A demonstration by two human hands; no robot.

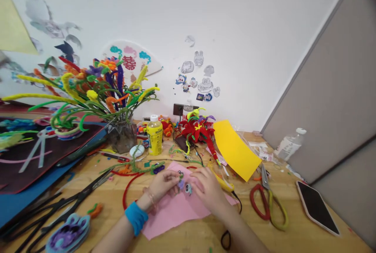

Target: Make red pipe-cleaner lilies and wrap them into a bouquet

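My left hand [163, 184] is closed in a pinch at a small purple and green fuzzy piece [181, 183], with a googly eye near its top. Just right of it is a small light-blue fuzzy piece [188, 189] with googly eyes. Curled fingers and thumb of my right hand [209, 190] meet the right side of the light-blue piece, though their exact contact is partly hidden. Whether the two pieces are joined I cannot tell. Beneath both hands lies a pink sheet [173, 217]. A yellow tool [225, 182] with a black cord lies behind my right hand.
Red-and-yellow-handled scissors [268, 204] and a phone [317, 208] lie to the right. Black-handled scissors [79, 198] and a purple-blue fuzzy figure [69, 233] are at left. Behind stand a yellow bottle [154, 135], a vase [120, 135] of pipe-cleaner flowers and a yellow sheet [236, 149].
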